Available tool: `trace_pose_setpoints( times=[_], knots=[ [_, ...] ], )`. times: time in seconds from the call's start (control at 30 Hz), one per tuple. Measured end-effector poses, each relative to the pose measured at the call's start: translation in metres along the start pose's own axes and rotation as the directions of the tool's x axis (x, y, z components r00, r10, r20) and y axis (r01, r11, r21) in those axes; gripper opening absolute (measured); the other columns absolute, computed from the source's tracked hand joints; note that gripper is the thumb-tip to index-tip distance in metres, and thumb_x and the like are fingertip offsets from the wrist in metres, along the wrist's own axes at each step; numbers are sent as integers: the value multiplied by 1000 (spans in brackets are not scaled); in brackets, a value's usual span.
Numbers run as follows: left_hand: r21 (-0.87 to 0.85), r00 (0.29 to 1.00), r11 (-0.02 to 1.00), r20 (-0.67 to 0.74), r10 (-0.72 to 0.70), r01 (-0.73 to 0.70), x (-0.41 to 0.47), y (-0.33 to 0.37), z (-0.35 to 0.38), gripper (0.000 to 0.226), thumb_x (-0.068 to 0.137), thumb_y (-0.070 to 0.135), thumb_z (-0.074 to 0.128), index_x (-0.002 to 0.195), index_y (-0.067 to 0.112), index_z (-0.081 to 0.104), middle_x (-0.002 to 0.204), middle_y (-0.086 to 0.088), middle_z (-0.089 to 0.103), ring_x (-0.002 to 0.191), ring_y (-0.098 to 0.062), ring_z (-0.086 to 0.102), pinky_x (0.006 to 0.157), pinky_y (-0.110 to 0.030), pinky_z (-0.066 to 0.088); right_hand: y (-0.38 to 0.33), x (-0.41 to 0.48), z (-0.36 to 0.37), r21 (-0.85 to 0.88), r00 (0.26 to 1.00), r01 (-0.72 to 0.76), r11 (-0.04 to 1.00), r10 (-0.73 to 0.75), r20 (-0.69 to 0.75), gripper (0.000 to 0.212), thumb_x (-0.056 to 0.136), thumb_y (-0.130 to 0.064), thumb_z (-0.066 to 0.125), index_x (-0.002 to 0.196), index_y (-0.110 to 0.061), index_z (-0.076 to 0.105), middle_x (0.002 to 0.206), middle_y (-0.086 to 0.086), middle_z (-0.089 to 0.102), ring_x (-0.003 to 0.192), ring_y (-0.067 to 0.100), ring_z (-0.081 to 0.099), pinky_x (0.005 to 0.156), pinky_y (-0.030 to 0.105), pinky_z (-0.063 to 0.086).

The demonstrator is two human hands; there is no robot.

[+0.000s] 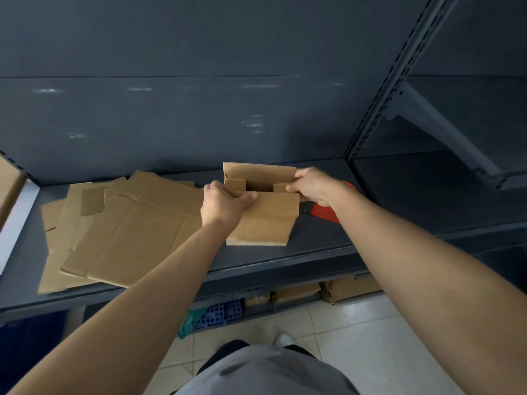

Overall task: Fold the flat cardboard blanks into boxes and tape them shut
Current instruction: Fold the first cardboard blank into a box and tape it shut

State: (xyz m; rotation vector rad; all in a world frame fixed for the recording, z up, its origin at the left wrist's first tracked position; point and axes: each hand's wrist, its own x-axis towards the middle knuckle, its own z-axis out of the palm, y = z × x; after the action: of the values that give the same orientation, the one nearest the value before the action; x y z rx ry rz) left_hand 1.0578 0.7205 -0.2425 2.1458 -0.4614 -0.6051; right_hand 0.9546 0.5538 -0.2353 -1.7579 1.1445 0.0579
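Note:
A small brown cardboard box (265, 218) stands on the dark shelf (313, 240), its top open with the far flap upright and two short side flaps folded inward. My left hand (222, 203) grips the box's left top edge, thumb laid over the near flap. At the box's right end, my right hand (313, 185) holds the top corner with its fingers curled on the right side flap. A stack of flat cardboard blanks (128, 226) lies to the left. Behind my right wrist a red tape dispenser (323, 212) shows partly.
The shelf's dark back panel rises behind the box. A slotted upright post (379, 109) stands at the right with a bracket. Another cardboard box (8, 183) sits at the far left. Boxes and a blue crate (219, 312) lie under the shelf, above tiled floor.

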Motion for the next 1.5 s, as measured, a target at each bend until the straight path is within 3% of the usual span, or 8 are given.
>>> trace_pose_setpoints(
  times=[0.1, 0.23, 0.37, 0.53, 0.67, 0.9, 1.3, 1.5],
  knots=[
    [50, 1000, 999, -11, 14, -13, 0, -1, 3, 62, 78, 43, 74, 118, 7, 45, 122, -4, 42, 97, -24, 54, 76, -34, 44, 3, -9, -1, 351, 989, -91, 932, 42, 144, 27, 89, -32, 64, 111, -16, 61, 122, 11, 61, 106, 23, 60, 83, 36, 54],
    [-13, 999, 999, -6, 52, -52, 0, -7, 10, 80, 79, 32, 76, 138, 14, 26, 138, -3, 29, 98, -18, 49, 80, -35, 45, 4, -3, 7, 481, 978, -207, 852, 168, 122, 65, 75, -75, 55, 109, -20, 57, 117, 8, 64, 103, 26, 63, 90, 44, 52],
    [-88, 995, 993, 37, 88, -85, 8, -17, 10, 107, 78, 31, 76, 148, 39, -3, 147, -1, 21, 117, -22, 45, 97, -47, 45, -1, 2, 13, 508, 982, -178, 842, 183, 42, 50, 86, -55, 60, 117, -16, 56, 111, 8, 64, 101, 27, 63, 93, 46, 51],
    [-156, 975, 979, 163, 154, -129, 12, -28, 6, 92, 84, 36, 70, 139, 61, 0, 144, 12, 24, 127, -27, 36, 103, -52, 40, -1, -9, 4, 551, 979, -162, 818, 62, 195, 35, 96, -37, 55, 118, -9, 56, 104, 12, 61, 97, 27, 60, 84, 42, 52],
    [-184, 970, 969, 148, 192, -163, 13, -30, 6, 94, 85, 29, 70, 140, 59, 1, 145, 13, 23, 128, -23, 35, 103, -49, 41, 3, -10, 1, 482, 962, -123, 868, -15, 271, 30, 98, -26, 51, 123, -11, 58, 110, 11, 62, 97, 24, 61, 77, 37, 53],
    [-173, 959, 966, 173, 222, -192, 11, -35, 1, 46, 85, 27, 70, 128, 29, 54, 138, 10, 29, 115, -9, 42, 95, -22, 39, 14, -8, 12, 224, 989, 14, 975, -46, 138, 36, 90, -5, 61, 113, -32, 68, 120, 1, 63, 107, 17, 60, 103, 35, 45],
    [-237, 956, 965, 236, 173, -116, 8, -36, -2, 43, 91, 27, 63, 132, 19, 56, 147, 12, 22, 125, -6, 33, 101, -14, 27, -6, -10, 18, -97, 997, 66, 993, -62, 49, 37, 91, -9, 62, 120, -32, 64, 120, -4, 63, 105, 17, 61, 96, 35, 50],
    [-159, 934, 977, 305, 185, -142, 12, -40, -3, 48, 94, 32, 57, 140, 30, 44, 152, 13, 14, 139, -16, 19, 116, -36, 23, 4, -12, 17, 22, 991, 48, 999, -50, 122, 45, 86, -16, 70, 126, -35, 59, 122, -1, 60, 106, 18, 60, 96, 38, 51]
  ],
)
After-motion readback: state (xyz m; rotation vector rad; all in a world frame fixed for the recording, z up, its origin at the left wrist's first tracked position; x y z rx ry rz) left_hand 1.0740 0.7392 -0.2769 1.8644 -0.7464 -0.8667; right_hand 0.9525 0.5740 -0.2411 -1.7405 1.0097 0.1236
